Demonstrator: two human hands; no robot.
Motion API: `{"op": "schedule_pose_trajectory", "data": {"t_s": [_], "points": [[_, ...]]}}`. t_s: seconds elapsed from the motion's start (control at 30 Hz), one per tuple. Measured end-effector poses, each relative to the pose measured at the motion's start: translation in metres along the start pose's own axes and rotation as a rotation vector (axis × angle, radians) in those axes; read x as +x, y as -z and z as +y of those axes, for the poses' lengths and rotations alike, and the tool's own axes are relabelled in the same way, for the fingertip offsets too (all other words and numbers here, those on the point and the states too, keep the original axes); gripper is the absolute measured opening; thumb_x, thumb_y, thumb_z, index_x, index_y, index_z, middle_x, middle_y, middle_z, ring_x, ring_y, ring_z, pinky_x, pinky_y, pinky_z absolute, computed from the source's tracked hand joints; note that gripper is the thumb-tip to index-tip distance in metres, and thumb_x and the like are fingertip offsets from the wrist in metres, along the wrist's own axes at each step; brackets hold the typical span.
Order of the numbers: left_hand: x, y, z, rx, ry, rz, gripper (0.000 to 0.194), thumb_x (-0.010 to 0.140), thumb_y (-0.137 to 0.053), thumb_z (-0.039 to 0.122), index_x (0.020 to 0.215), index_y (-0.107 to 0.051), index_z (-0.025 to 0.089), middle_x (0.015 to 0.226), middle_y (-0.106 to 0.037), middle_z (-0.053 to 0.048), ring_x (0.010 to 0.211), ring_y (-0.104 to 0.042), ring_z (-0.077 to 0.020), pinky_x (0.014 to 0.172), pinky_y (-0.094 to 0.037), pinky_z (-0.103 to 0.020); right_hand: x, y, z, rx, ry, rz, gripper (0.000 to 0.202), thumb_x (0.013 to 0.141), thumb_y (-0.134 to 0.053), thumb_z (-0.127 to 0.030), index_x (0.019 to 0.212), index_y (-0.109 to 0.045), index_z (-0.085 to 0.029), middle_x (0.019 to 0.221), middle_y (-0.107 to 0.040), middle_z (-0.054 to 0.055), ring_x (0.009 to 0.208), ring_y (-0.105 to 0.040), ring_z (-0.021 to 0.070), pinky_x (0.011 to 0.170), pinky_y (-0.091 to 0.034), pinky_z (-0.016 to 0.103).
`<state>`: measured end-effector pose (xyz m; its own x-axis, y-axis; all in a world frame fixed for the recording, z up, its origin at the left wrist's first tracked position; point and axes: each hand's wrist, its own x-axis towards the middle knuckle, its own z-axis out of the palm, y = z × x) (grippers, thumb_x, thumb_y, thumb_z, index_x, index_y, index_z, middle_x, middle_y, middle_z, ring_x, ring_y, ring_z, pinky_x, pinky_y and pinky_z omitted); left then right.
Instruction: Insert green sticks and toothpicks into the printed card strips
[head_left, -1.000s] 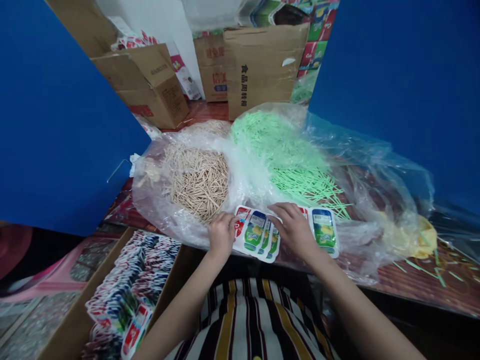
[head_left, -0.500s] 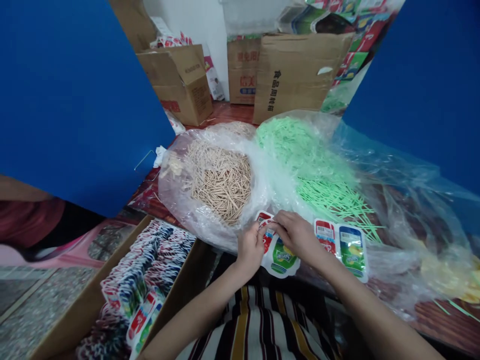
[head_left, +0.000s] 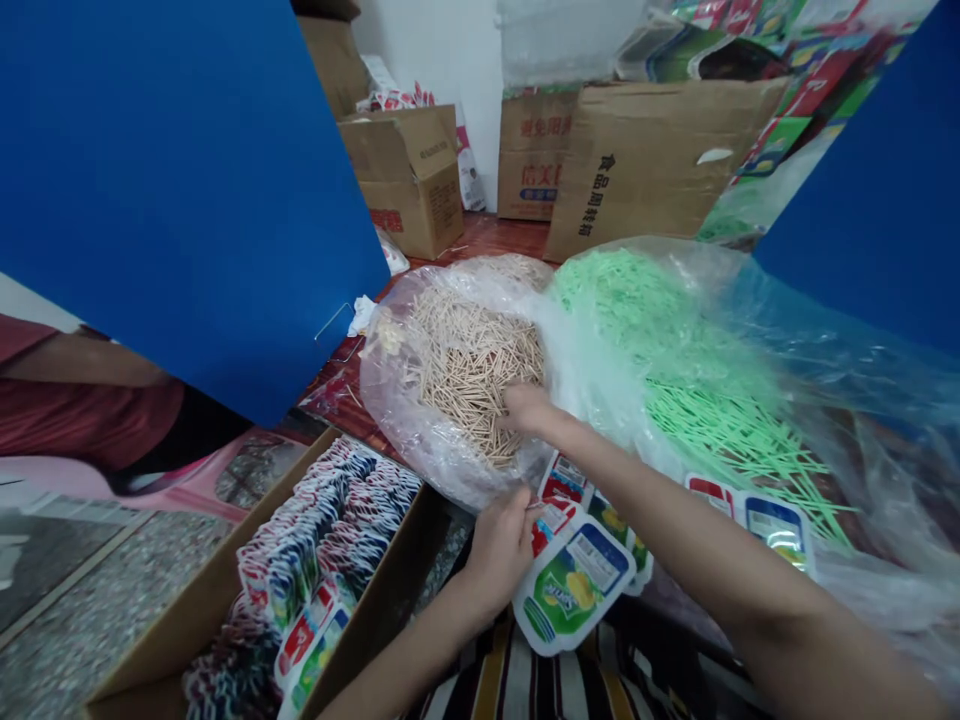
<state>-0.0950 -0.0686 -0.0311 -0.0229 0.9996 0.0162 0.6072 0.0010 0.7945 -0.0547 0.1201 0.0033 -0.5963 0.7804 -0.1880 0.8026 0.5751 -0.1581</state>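
Observation:
My left hand (head_left: pixel 499 545) pinches the edge of a flat red-and-green Sprite-labelled packet (head_left: pixel 574 580), held tilted above my lap. Another red-and-green packet (head_left: pixel 566 478) lies partly under it at the table edge. My right hand (head_left: pixel 526 408) is reaching into a heap of thin brown sticks (head_left: pixel 465 375) in a clear plastic bag (head_left: pixel 390 390). Its fingers look bent and pressed together among the sticks; what they hold, if anything, is hidden. One more packet (head_left: pixel 776 525) rests to the right, under my right forearm's far side.
Light-green sticks (head_left: pixel 742 430) spill from a second clear bag at the right. An open carton (head_left: pixel 150 640) of stacked packets stands low at the left. Cardboard boxes (head_left: pixel 660 150) line the back. Blue panels (head_left: pixel 187 180) flank the table. Part of another person (head_left: pixel 97 400) shows at left.
Both hands were together at the packet. My right hand has gone up and left into the brown sticks. My left hand keeps the packet, now tilted nearer me. The view has shifted left.

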Motion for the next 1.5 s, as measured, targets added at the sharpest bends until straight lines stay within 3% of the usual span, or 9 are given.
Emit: {"op": "schedule_pose_trajectory", "data": {"t_s": [0.1, 0.2, 0.43, 0.7, 0.87, 1.03, 1.17, 1.3, 1.5], "points": [[0.0, 0.005, -0.004, -0.063, 0.055, 0.051, 0.011, 0.086, -0.041, 0.015, 0.08, -0.048, 0.021, 0.075, -0.06, -0.002, 0.071, -0.057, -0.0171, 0.069, -0.04, -0.026, 0.017, -0.01, -0.015, -0.06, -0.066, -0.052, 0.034, 0.084, -0.062, -0.034, 0.109, -0.06, -0.01, 0.114, -0.06, 0.013, 0.1, -0.06, 0.023, 0.085, -0.049, 0.041], [0.004, 0.012, -0.007, -0.157, 0.142, 0.118, 0.013, 0.085, -0.046, 0.021, 0.072, -0.047, 0.02, 0.066, -0.055, 0.001, 0.064, -0.052, -0.0152, 0.065, -0.039, -0.025, 0.023, -0.015, -0.013, -0.06, -0.041, -0.074, 0.032, 0.09, -0.055, -0.032, 0.116, -0.055, -0.014, 0.116, -0.058, 0.009, 0.098, -0.06, 0.0195, 0.083, -0.051, 0.04], [0.009, 0.021, -0.012, -0.55, 0.198, 0.19, 0.021, 0.084, -0.05, 0.031, 0.07, -0.057, 0.016, 0.063, -0.053, 0.002, 0.062, -0.049, -0.0126, 0.059, -0.04, -0.021, 0.018, -0.01, 0.024, 0.01, 0.096, 0.056, 0.022, 0.089, -0.052, -0.026, 0.089, -0.067, -0.01, 0.098, -0.067, 0.013, 0.091, -0.061, 0.0179, 0.08, -0.043, 0.025], [0.01, 0.021, -0.01, -0.418, 0.176, 0.247, 0.017, 0.086, -0.05, 0.031, 0.081, -0.061, 0.018, 0.069, -0.061, 0.0, 0.068, -0.056, -0.0147, 0.067, -0.045, -0.022, 0.014, 0.002, 0.04, 0.102, 0.127, 0.21, 0.026, 0.085, -0.053, -0.033, 0.072, -0.066, -0.014, 0.079, -0.069, 0.007, 0.071, -0.058, 0.0156, 0.063, -0.035, 0.023], [0.011, 0.018, -0.012, -0.407, 0.208, 0.262, 0.016, 0.084, -0.052, 0.03, 0.078, -0.058, 0.017, 0.069, -0.062, 0.0, 0.066, -0.055, -0.0145, 0.063, -0.045, -0.022, 0.013, 0.008, 0.032, 0.159, 0.14, 0.282, 0.02, 0.084, -0.053, -0.028, 0.077, -0.065, -0.014, 0.082, -0.067, 0.006, 0.074, -0.057, 0.0155, 0.065, -0.035, 0.022], [0.011, 0.016, -0.013, -0.486, 0.238, 0.226, 0.02, 0.083, -0.054, 0.03, 0.069, -0.057, 0.016, 0.062, -0.056, 0.002, 0.06, -0.05, -0.0123, 0.057, -0.041, -0.02, 0.024, -0.004, 0.019, 0.207, 0.249, 0.196, 0.01, 0.076, -0.06, -0.021, 0.079, -0.067, -0.015, 0.081, -0.068, 0.004, 0.074, -0.059, 0.0147, 0.067, -0.037, 0.02], [0.009, 0.014, -0.014, -0.547, 0.247, 0.194, 0.02, 0.081, -0.056, 0.031, 0.072, -0.062, 0.015, 0.062, -0.057, 0.002, 0.06, -0.05, -0.0121, 0.057, -0.041, -0.02, 0.035, -0.015, 0.014, 0.212, 0.319, 0.117, 0.025, 0.066, -0.068, -0.018, 0.091, -0.067, -0.014, 0.082, -0.069, 0.004, 0.075, -0.061, 0.0164, 0.067, -0.039, 0.02], [0.009, 0.015, -0.012, -0.582, 0.267, 0.202, 0.017, 0.079, -0.058, 0.029, 0.073, -0.065, 0.014, 0.063, -0.059, 0.001, 0.061, -0.051, -0.0124, 0.057, -0.042, -0.021, 0.04, -0.02, 0.009, 0.189, 0.348, 0.125, 0.027, 0.072, -0.06, -0.015, 0.099, -0.064, -0.013, 0.089, -0.067, 0.006, 0.08, -0.06, 0.0164, 0.072, -0.04, 0.021], [0.012, 0.018, -0.009, -0.627, 0.257, 0.273, 0.014, 0.076, -0.059, 0.024, 0.069, -0.067, 0.014, 0.064, -0.063, 0.0, 0.063, -0.055, -0.014, 0.061, -0.045, -0.022, 0.045, -0.023, 0.003, 0.094, 0.351, 0.077, 0.017, 0.071, -0.06, -0.012, 0.087, -0.065, -0.011, 0.098, -0.063, 0.011, 0.088, -0.059, 0.0182, 0.079, -0.041, 0.023]]}}
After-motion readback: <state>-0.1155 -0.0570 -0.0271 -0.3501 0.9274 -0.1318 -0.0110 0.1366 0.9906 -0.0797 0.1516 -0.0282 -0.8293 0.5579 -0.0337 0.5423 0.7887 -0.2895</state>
